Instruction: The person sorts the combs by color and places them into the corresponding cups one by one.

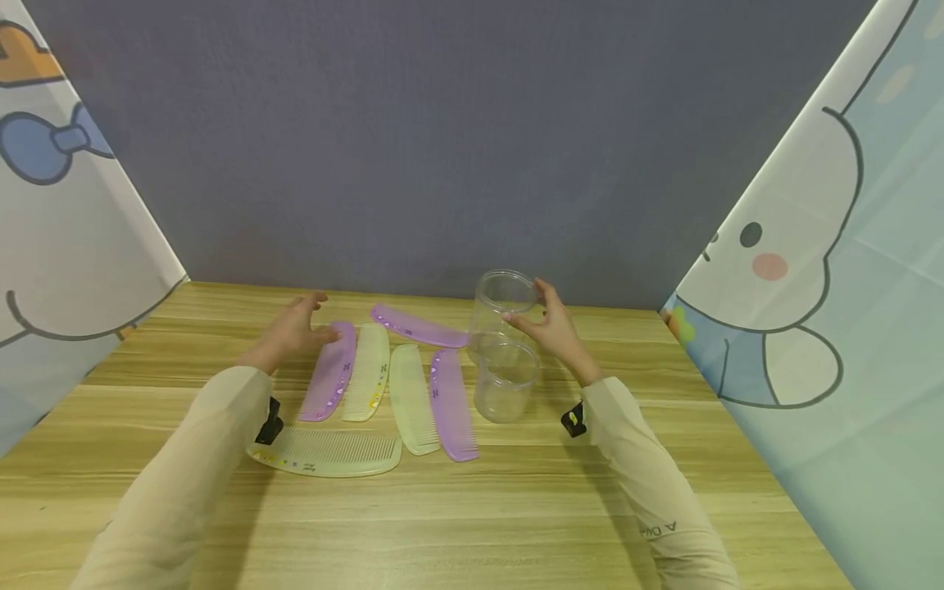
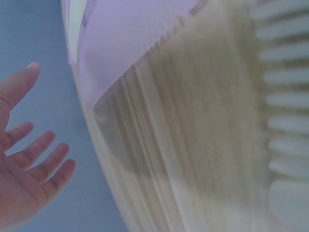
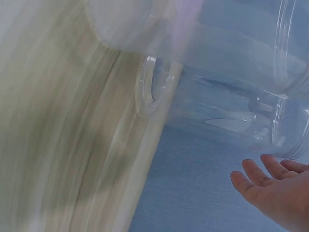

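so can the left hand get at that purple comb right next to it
Probably yes. The left hand is open just above the far end of the purple comb, which lies flat on the table with nothing on top of it or between them.

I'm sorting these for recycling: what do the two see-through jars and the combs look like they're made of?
The far jar, at the right hand, and the near jar look like clear, glossy, thin-walled plastic: the table shows through them. The purple comb by the left hand and the pale comb look like translucent moulded plastic, smooth, with printed spots.
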Demonstrator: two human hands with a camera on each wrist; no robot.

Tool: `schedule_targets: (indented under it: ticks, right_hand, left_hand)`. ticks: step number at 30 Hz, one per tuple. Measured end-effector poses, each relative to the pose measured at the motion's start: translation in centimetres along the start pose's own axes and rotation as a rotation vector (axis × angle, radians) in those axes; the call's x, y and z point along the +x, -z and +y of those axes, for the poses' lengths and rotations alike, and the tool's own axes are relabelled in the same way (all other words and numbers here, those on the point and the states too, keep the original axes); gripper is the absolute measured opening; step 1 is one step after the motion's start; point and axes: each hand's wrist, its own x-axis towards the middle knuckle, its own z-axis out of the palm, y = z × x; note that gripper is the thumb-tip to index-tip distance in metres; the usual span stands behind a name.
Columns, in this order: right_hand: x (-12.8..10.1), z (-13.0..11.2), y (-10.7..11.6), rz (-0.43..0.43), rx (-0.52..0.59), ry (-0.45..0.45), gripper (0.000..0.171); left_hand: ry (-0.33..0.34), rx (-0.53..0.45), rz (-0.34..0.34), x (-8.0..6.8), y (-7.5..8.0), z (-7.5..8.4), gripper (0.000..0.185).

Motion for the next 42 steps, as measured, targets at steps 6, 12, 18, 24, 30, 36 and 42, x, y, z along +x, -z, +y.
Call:
schedule_targets:
  ticks: [6,12,18,24,30,36,42]
  right_hand:
    - [0.0,0.2,-0.3,-0.002,0.058,-0.018,0.087]
    - [0.2,0.5,-0.4,0.001,0.085,-0.022,0.086]
    - [0.1,0.5,-0.5,0.000,0.086,-0.028,0.084]
    - [0.0,0.5,-0.6,-0.005,0.083,-0.038,0.083]
    - [0.0,0.5,-0.6,0.001,0.082,-0.037,0.083]
    - [-0.1,0.5,-0.6,0.012,0.074,-0.034,0.083]
    - [-0.1,0.6,-0.5,0.014,0.082,-0.038,0.084]
  left_hand:
    - [-0.007,-0.019,-0.022,0.3,-0.6,-0.1,0.076]
    - [0.000,-0.034,-0.062,0.5,-1.1,0.0,0.076]
    - [0.005,-0.036,-0.112,0.5,-1.7,0.0,0.079]
    - [0.012,-0.011,-0.134,0.5,-2.1,-0.4,0.083]
    - [-0.004,-0.012,-0.136,0.7,-2.2,-0.6,0.084]
    - [-0.007,-0.033,-0.163,1.0,-2.2,-0.6,0.084]
    - [0.008,-0.020,-0.195,1.0,-2.0,-0.5,0.083]
